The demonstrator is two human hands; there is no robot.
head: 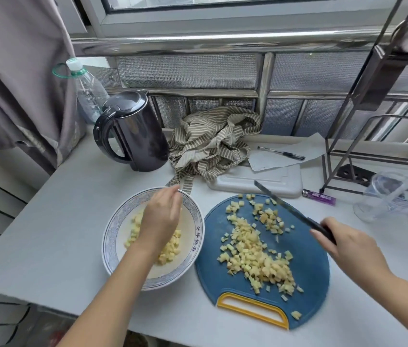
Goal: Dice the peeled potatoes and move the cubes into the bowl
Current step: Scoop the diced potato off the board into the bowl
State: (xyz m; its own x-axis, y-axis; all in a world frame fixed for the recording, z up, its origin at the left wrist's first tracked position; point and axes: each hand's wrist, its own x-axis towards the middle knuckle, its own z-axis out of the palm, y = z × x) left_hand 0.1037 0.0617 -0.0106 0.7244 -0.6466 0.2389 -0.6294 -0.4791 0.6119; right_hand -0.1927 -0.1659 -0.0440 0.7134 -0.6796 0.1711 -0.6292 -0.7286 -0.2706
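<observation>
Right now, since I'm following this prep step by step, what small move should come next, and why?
Probably move the left hand from over the bowl to the blue cutting board to gather a scoop. Most potato cubes lie on the board, only a few in the bowl, and the right hand holds the knife clear of the pile.
</observation>
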